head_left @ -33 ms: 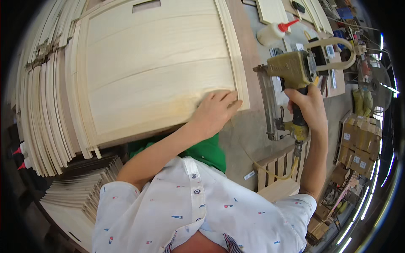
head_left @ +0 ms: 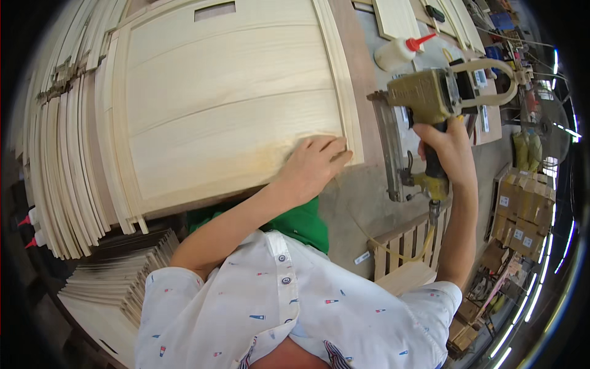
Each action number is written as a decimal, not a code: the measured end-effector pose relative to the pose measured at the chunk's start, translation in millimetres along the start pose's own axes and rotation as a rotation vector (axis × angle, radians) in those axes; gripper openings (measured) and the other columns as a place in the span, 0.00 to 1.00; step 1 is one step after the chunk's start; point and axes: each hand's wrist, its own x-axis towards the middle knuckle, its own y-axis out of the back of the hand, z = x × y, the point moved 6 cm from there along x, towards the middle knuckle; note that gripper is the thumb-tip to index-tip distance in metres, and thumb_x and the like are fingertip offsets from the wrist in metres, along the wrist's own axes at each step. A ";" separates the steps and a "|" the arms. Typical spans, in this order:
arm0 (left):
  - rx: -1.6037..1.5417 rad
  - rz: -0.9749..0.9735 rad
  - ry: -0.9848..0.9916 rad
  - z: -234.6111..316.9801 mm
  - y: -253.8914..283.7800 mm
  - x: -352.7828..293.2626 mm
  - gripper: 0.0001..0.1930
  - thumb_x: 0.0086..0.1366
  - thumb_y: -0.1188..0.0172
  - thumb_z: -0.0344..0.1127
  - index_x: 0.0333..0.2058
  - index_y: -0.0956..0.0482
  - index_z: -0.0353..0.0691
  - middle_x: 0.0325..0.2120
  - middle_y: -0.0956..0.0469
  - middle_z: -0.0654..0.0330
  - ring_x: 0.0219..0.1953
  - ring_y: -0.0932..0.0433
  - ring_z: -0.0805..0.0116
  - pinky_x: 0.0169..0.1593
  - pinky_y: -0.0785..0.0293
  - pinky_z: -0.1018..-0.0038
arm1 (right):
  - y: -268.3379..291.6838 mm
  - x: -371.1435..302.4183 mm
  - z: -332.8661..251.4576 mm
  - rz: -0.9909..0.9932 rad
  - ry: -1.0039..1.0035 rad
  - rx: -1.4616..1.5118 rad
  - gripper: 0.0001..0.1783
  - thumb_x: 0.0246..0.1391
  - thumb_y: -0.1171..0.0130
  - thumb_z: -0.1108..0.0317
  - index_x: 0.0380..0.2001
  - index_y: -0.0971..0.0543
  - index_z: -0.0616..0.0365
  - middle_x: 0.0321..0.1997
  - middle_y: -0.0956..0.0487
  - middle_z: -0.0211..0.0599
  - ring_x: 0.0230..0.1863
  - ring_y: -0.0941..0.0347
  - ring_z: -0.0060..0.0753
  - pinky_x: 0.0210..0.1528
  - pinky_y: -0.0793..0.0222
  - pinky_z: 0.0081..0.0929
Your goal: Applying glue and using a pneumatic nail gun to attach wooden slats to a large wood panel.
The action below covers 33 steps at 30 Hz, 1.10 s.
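Note:
A pale wooden panel point(head_left: 233, 80) with raised edge strips and a rectangular cutout lies at the left and centre. At its near right corner, my left hand point(head_left: 313, 166) rests palm down, bent fingers closed on the right edge strip point(head_left: 344, 92). My right hand point(head_left: 453, 147) is wrapped round the black grip of a pneumatic nail gun point(head_left: 424, 92). The tool is held up off the panel's right side, its long magazine pointing toward me. A yellowish air hose point(head_left: 424, 246) runs from the bottom of its grip.
Long wooden strips point(head_left: 67, 166) are stacked left of the panel, with more panels point(head_left: 117, 289) piled below. A white glue bottle point(head_left: 394, 54) with a red nozzle lies beyond the nail gun. On the right are a slatted pallet point(head_left: 405, 243), cardboard boxes point(head_left: 522, 209) and a fan point(head_left: 547, 126).
The nail gun and my right hand have shifted very slightly, its lower end rising a little. My left hand stays at the panel's corner.

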 end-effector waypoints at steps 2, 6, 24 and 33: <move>-0.039 -0.027 -0.015 0.0 4.0 -5.5 0.18 0.55 0.45 0.32 0.46 0.23 0.41 0.50 0.28 0.60 0.53 0.31 0.61 0.52 0.33 0.64 | -9.7 33.2 -23.6 -0.075 0.084 -0.016 0.13 0.48 0.38 0.66 0.26 0.24 0.69 0.17 0.25 0.35 0.16 0.28 0.23 0.20 0.34 0.24; -0.062 -0.062 0.019 0.2 7.9 0.4 0.17 0.55 0.45 0.32 0.45 0.22 0.42 0.52 0.29 0.62 0.54 0.32 0.63 0.54 0.35 0.65 | -21.6 107.8 -61.5 -0.109 0.248 -0.040 0.15 0.47 0.39 0.63 0.25 0.22 0.69 0.17 0.25 0.36 0.16 0.27 0.24 0.20 0.33 0.22; -0.094 -0.045 0.094 -4.2 8.5 -0.2 0.15 0.55 0.45 0.31 0.43 0.23 0.44 0.54 0.29 0.64 0.53 0.32 0.66 0.52 0.36 0.67 | -58.8 194.4 -125.4 -0.109 0.392 -0.213 0.17 0.50 0.41 0.58 0.27 0.19 0.65 0.17 0.23 0.35 0.17 0.27 0.20 0.22 0.33 0.17; -0.115 0.008 0.063 -3.7 2.2 -3.9 0.15 0.54 0.44 0.30 0.42 0.21 0.43 0.54 0.29 0.65 0.53 0.32 0.65 0.53 0.36 0.66 | -58.9 168.2 -95.5 -0.139 0.331 -0.182 0.17 0.46 0.41 0.62 0.27 0.22 0.71 0.22 0.22 0.38 0.18 0.26 0.24 0.22 0.30 0.23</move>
